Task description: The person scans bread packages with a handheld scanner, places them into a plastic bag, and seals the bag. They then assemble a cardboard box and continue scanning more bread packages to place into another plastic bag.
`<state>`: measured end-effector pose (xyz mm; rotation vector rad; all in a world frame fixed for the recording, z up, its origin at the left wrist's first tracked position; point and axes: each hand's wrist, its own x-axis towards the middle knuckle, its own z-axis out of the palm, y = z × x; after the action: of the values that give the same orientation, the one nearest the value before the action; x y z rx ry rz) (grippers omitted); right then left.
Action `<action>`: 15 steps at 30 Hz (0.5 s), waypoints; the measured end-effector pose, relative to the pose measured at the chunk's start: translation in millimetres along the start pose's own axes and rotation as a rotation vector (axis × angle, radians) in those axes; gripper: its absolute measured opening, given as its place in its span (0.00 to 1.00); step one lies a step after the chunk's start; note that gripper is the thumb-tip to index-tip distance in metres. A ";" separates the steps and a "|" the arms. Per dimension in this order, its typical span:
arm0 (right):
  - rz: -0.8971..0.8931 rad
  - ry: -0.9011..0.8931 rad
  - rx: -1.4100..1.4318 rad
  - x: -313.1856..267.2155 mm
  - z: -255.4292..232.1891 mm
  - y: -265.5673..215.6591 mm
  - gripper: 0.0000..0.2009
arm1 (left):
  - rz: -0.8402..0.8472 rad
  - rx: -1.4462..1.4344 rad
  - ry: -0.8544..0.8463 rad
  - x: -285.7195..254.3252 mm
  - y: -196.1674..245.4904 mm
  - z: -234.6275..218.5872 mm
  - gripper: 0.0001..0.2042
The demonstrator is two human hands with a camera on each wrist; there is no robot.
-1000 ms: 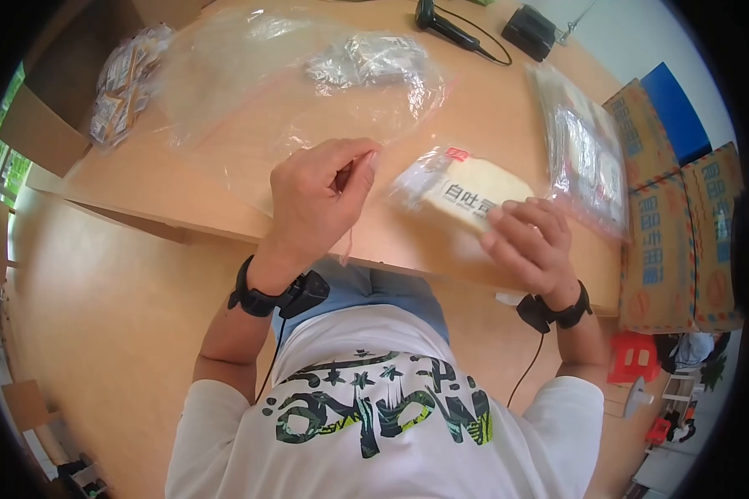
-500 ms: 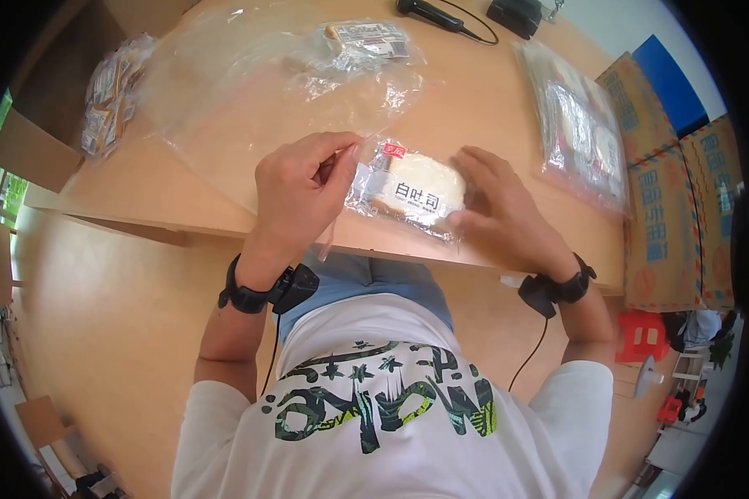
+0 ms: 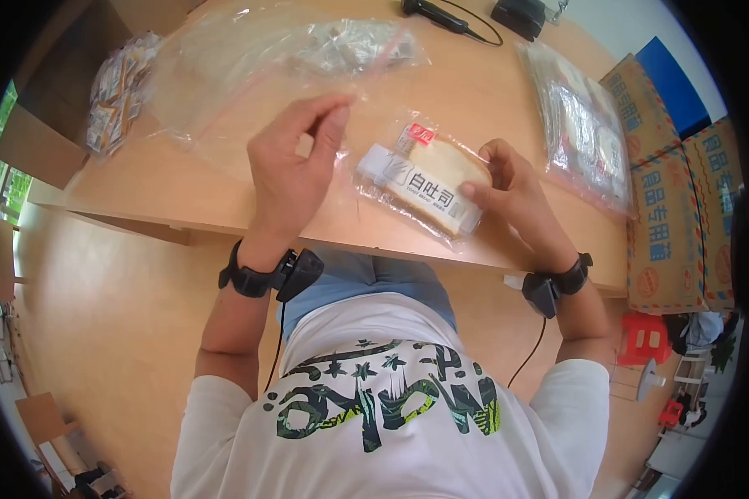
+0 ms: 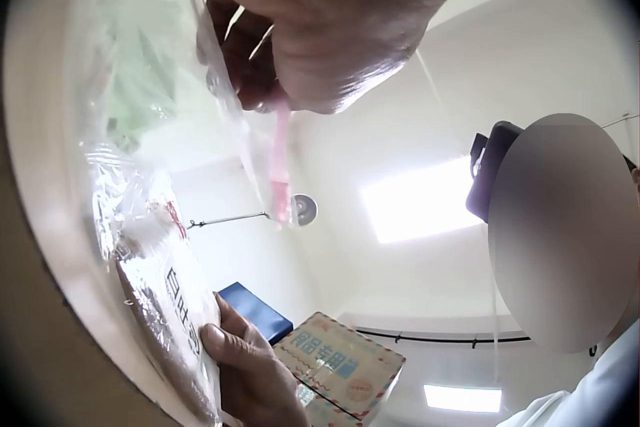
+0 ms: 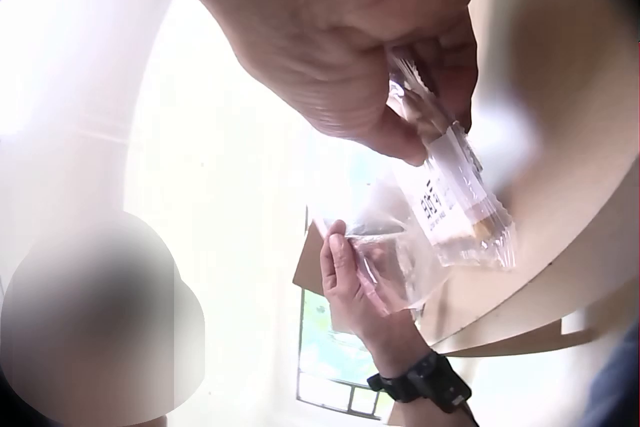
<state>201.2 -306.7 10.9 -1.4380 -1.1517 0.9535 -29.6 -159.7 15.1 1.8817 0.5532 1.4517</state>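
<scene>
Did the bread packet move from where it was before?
Yes. The bread packet has turned and slid a little toward the table's near edge, and the right hand now grips it.

Person seen from above, wearing a white short-sleeve T-shirt (image 3: 391, 432) w/ a large black-and-green graphic print across the chest. Blue-grey trousers (image 3: 374, 279) show at the lap. Each wrist carries a black strap w/ a small black camera unit: left strap (image 3: 262, 273), right strap (image 3: 558, 283). A thin black cable hangs from each unit down toward the body.
</scene>
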 end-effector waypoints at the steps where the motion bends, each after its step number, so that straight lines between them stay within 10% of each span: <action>1: -0.009 0.004 0.037 1.1 -3.2 -0.2 0.18 | 0.035 -0.053 0.061 5.8 -0.4 -1.8 0.07; 7: -0.095 0.097 0.411 11.0 -7.1 -25.6 0.15 | 0.342 -0.530 0.745 43.8 5.7 -46.9 0.08; 15: -0.069 0.080 0.442 30.1 -6.6 -22.3 0.17 | -0.605 -1.238 0.597 -70.1 -13.1 -19.1 0.12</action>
<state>210.7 -278.4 34.5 -1.0628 -0.8587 1.0177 -66.8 -194.5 -38.4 0.2749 0.2915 1.3749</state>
